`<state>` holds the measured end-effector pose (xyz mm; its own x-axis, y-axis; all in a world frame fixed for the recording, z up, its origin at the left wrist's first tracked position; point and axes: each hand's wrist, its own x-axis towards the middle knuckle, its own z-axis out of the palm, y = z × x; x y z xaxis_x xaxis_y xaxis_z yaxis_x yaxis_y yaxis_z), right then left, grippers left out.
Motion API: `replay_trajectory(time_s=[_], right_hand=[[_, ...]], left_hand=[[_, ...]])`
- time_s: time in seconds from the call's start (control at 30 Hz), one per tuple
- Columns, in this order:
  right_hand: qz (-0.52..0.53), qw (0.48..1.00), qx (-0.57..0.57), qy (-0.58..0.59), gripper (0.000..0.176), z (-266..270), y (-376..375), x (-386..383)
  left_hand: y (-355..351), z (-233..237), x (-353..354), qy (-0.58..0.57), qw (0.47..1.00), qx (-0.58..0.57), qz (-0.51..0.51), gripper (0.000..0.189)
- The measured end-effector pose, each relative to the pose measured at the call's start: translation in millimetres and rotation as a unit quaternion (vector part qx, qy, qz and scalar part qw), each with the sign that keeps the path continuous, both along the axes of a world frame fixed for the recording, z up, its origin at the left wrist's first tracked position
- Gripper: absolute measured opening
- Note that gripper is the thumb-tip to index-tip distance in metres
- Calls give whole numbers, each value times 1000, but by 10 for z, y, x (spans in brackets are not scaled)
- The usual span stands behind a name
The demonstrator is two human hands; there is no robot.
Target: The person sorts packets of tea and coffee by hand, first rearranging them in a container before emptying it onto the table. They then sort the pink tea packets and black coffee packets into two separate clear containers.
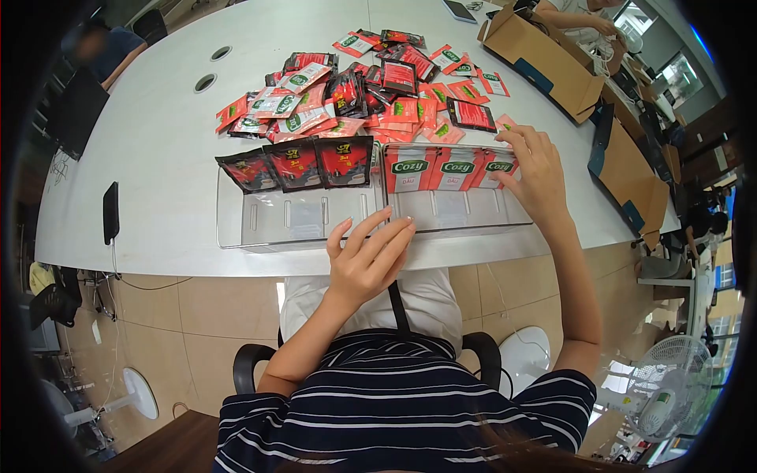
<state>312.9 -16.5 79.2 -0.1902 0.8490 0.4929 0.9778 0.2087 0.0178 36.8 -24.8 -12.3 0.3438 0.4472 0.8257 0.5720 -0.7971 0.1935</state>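
Note:
Two clear plastic bins stand side by side at the table's front edge. Three black-and-red G7 coffee sachets [300, 164] stand upright in a row along the back of the left bin [268, 236]. In the right bin [473, 222], three red-and-white Cozy sachets [456, 167] line the back wall. My right hand [538, 175] grips the rightmost Cozy sachet [495, 169], thumb on its front and fingers by its top edge. Holding nothing, my left hand [367, 258] hovers with fingers apart at the front, near where the bins meet.
A loose heap of mixed red, black and white sachets [394, 114] lies behind the bins. Open cardboard boxes [544, 59] stand along the right side. A black phone-like device [111, 213] with a cable lies at left. Other people sit at the far left and far right.

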Motion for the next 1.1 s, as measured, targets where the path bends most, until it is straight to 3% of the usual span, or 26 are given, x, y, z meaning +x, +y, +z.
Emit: replay_trajectory(time_s=[0.37, 0.6, 0.77, 0.87, 0.93, 1.0, 1.1], right_hand=[[-6, 999, -19, 40, 59, 31, -87, 5], [50, 995, 0, 90, 33, 270, -22, -184], [112, 990, -6, 87, 26, 389, 522, -400], [117, 981, -114, 109, 28, 321, 1105, -484], [65, 978, -189, 54, 39, 181, 1550, -493], [111, 964, -241, 16, 48, 40, 1874, -503], [108, 959, -262, -23, 56, -200, 2129, -585]], left_hand=[[-7, -4, -17, 1, 1000, -11, -6, 31], [-9, 17, -41, 2, 1000, -22, -19, 34], [-10, 3, -40, -4, 1000, -17, -17, 32], [-16, 3, -46, -7, 1000, -15, -20, 31], [-6, 11, -49, -12, 1000, -9, -23, 31], [-18, 17, -59, -9, 1000, -11, -24, 31], [-6, 26, -68, -11, 999, -10, -31, 34]])
